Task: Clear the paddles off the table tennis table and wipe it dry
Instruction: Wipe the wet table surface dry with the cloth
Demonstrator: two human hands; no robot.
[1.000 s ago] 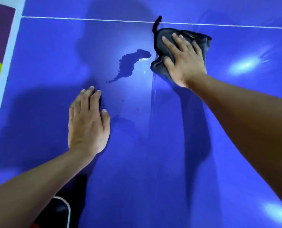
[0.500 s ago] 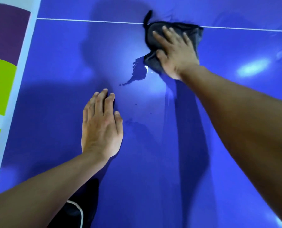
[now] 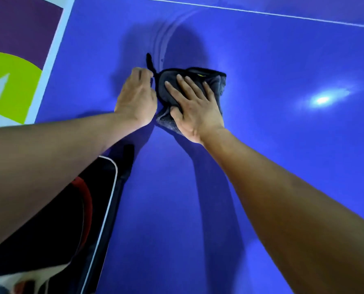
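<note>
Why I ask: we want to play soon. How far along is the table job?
Done, apparently: no paddles or puddle show on the blue table, only curved wipe streaks beyond the cloth. In hand: the right hand presses flat on the cloth; the left hand curls at its edge. Left: drying those streaks; the rest of the table is unseen.

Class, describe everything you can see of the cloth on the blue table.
The cloth is dark grey, plush-looking and bunched into a wad on the blue table. It has darker edging, a yellow tag near its far edge and a thin black loop sticking out at its left corner. The right hand presses flat on it; the left hand pinches that corner.
</note>
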